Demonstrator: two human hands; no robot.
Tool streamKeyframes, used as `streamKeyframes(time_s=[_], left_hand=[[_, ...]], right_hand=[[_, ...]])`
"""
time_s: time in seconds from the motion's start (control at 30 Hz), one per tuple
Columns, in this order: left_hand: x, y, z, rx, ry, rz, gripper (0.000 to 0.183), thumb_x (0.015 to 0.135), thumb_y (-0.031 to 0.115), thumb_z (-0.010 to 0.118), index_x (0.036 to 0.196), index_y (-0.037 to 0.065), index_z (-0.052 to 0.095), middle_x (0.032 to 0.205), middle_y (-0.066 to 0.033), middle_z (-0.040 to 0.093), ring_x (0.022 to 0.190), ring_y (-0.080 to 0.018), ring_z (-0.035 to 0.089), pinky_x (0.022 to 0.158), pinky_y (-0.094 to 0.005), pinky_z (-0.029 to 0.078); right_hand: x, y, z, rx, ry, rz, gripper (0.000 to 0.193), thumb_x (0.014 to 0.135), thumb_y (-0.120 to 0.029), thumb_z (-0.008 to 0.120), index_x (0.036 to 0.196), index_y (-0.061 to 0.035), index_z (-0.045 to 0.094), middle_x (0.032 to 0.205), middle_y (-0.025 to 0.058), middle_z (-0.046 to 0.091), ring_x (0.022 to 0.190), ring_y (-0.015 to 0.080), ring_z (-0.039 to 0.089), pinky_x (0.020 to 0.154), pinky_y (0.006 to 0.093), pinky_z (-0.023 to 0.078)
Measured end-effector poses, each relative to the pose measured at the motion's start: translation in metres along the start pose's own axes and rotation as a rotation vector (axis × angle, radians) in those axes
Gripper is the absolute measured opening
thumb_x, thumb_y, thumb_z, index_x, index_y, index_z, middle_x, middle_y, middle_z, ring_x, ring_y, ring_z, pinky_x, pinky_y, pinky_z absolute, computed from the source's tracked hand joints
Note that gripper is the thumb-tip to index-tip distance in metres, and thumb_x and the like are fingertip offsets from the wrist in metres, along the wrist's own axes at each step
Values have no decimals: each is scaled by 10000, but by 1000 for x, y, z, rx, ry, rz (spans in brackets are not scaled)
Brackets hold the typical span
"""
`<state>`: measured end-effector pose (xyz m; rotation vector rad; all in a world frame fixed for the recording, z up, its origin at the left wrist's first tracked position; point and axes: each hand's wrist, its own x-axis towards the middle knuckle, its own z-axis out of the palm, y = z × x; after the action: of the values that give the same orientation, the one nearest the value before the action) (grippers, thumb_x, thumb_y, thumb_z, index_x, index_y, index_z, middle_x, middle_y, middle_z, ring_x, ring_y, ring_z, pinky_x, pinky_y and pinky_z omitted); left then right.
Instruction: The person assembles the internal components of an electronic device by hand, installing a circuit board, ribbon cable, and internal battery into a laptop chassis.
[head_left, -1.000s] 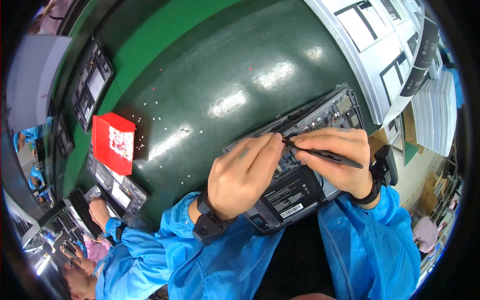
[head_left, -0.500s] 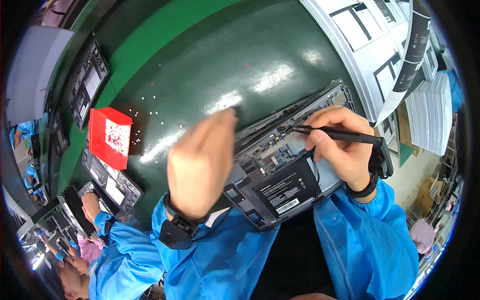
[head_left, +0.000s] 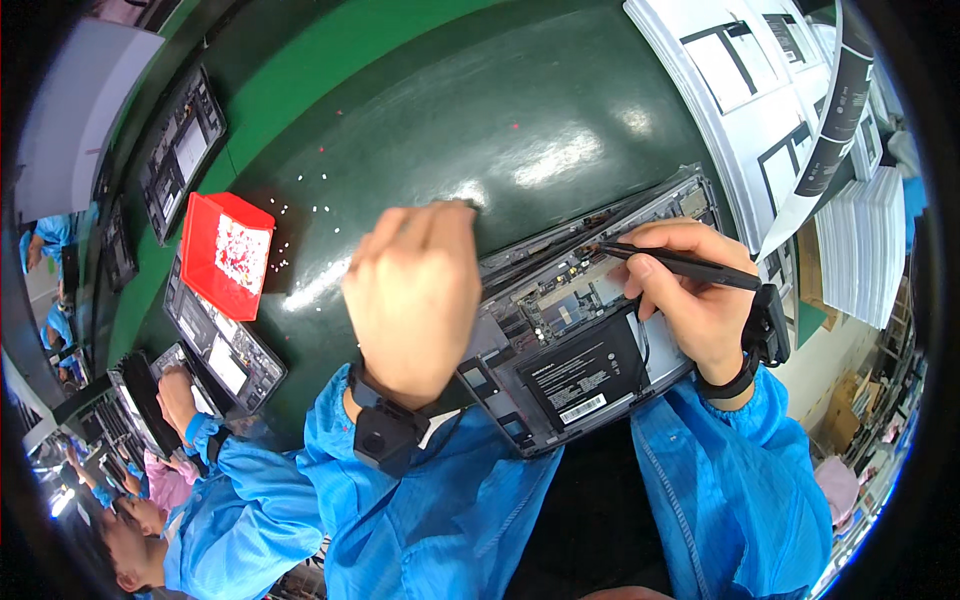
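Note:
An opened laptop [head_left: 492,340] lies tilted in front of me, its circuit board [head_left: 560,308] bare and a black battery [head_left: 582,380] along its near side. Black tweezers [head_left: 705,270] are pinched in my right hand [head_left: 700,315], above the laptop's right half. Their tips point left, at or just over the board's far edge; contact cannot be made out. My left hand [head_left: 412,300] is closed at the laptop's left edge, back of the hand up. Its curled fingertips are hidden, as is anything in them.
A red bin [head_left: 200,250] of small white pieces rests on another opened laptop [head_left: 225,350] at left, with white bits [head_left: 325,208] scattered beside it. Another laptop part [head_left: 185,150] lies farther back. Printed sheets [head_left: 735,85] are stacked at right. A co-worker's hand [head_left: 175,395] is at lower left.
My left hand's fingers have lowered slightly and the hand is less blurred. My right hand keeps the tweezers at nearly the same spot on the laptop. The whole view has shifted slightly.

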<state>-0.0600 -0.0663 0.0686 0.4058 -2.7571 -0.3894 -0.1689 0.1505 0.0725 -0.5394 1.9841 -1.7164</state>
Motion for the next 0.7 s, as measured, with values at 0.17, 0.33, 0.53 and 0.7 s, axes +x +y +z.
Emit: streamKeyframes(time_s=[0.17, 0.33, 0.53, 0.7], left_hand=[[4, 5, -10, 74, -93, -124, 84, 844, 108, 778, 890, 49, 740, 831, -119, 721, 791, -308, 691, 672, -399, 548], [3, 7, -1, -111, 61, 129, 182, 810, 74, 773, 982, 42, 726, 979, -84, 734, 900, -281, 690, 737, -379, 557], [-5, 28, 12, -324, 16, 295, 221, 758, 81, 797, 962, 27, 730, 1034, -61, 735, 924, -233, 678, 729, -352, 533], [-1, 32, 11, -374, -4, 247, 248, 708, 17, 835, 938, 8, 741, 964, -95, 749, 872, -279, 697, 716, -376, 562]], right_hand=[[3, 1, -2, -41, -19, -48, 154, 870, 19, 772, 1016, 61, 747, 914, 108, 752, 699, 123, 727, 564, 195, 545], [2, 0, -2, 4, -10, 8, 155, 878, 17, 764, 1025, 62, 749, 921, 107, 751, 680, 112, 723, 537, 186, 530], [0, -9, -3, 91, -5, 148, 135, 900, -2, 756, 1024, 51, 750, 828, 78, 740, 616, 79, 686, 463, 178, 479], [2, -8, -2, 73, 3, 156, 131, 904, -10, 759, 1022, 45, 750, 782, 63, 731, 589, 66, 668, 459, 174, 468]])
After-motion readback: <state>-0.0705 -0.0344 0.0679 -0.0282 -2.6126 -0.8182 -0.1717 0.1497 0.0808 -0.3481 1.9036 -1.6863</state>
